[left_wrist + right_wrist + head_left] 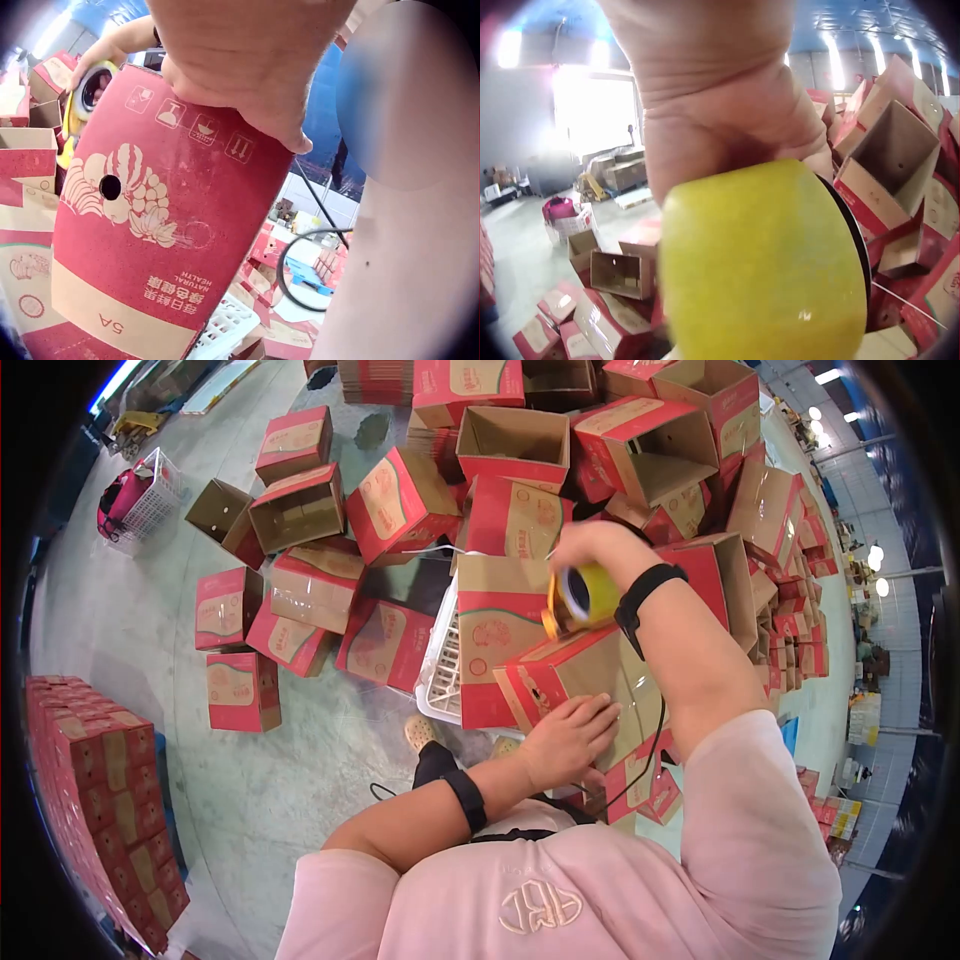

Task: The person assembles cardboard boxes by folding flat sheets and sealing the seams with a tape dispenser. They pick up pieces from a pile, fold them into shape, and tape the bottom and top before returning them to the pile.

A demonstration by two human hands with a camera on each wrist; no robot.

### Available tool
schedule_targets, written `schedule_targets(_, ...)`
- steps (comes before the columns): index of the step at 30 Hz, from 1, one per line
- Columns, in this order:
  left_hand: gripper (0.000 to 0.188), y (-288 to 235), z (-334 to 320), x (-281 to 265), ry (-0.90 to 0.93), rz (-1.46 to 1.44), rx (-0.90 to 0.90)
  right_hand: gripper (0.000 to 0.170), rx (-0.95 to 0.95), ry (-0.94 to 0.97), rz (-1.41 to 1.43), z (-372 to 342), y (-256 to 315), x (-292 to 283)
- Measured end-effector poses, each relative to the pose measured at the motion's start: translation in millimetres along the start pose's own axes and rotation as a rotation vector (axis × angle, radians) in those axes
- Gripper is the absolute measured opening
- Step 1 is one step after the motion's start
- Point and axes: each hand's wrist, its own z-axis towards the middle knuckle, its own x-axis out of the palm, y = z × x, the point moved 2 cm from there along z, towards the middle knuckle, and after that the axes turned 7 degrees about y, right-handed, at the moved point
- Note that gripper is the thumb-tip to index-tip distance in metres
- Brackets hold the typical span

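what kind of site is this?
Probably a warehouse packing area: heaped red-and-tan cartons, many open; a large stack of red boxes; and a yellow tape roll in the right hand.

Red-and-tan printed cardboard carton (575,678): closed tan face up, tilted, in front of the person's torso, overlapping another carton in head view. Left hand (570,742) rests on the tan face, fingers extended. Red end panel, seen from left wrist: pale fruit print, one round dark hole, row of handling icons, Chinese text with "NATURAL HEALTH", tan band marked "5A"; lettering inverted in that view. Panel looks flat, uncrushed.

Thick yellow roll of adhesive tape (597,592) with a yellow-orange holder (551,618): right hand (592,550) grips it, fingers in the core. Roll sits just beside the carton's far edge; contact unclear. Outer surface smooth, glossy, partly blurred.
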Motion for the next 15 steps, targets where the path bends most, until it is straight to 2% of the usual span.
schedule_targets(1,0.078,0,-2,3,-0.011,0.003,0.074,0.050,0.005,0.009,0.006,-9,0,6)
schedule_targets(3,0.078,-4,-1,2,-0.006,-0.021,0.066,0.048,0.049,0.135,-0.045,-44,-9,-3)
schedule_targets(5,0.078,-5,2,2,-0.011,-0.036,0.071,0.039,-0.148,0.046,-0.071,-113,-37,-27)
schedule_targets(6,0.078,-4,6,1,-0.006,-0.033,0.088,0.039,-0.150,-0.047,0.163,-160,-58,-26)
schedule_targets(7,0.079,-4,9,1,-0.005,-0.046,0.047,0.038,-0.228,-0.113,0.170,-210,-70,-15)
schedule_targets(8,0.079,-2,11,0,-0.002,-0.055,0.006,0.037,-0.151,-0.094,0.197,-256,-74,10)
schedule_targets(9,0.080,-1,13,-1,-0.009,-0.016,0.016,0.036,-0.112,-0.179,0.133,-293,-82,54)
schedule_targets(10,0.080,-4,13,-1,-0.008,-0.008,0.019,0.037,-0.078,-0.132,0.223,-312,-95,107)
schedule_targets(11,0.080,-5,15,-1,-0.010,-0.006,0.015,0.041,0.001,0.029,0.224,-320,-101,157)
schedule_targets(12,0.080,-8,16,-1,-0.004,-0.003,0.017,0.047,-0.008,0.091,0.260,-313,-106,207)
schedule_targets(14,0.077,-14,22,-1,0.015,0.023,0.003,0.046,0.078,-0.280,0.412,-267,-105,290)
schedule_targets(15,0.074,-17,24,-2,0.027,0.042,-0.020,0.042,0.079,-0.463,0.429,-238,-97,313)
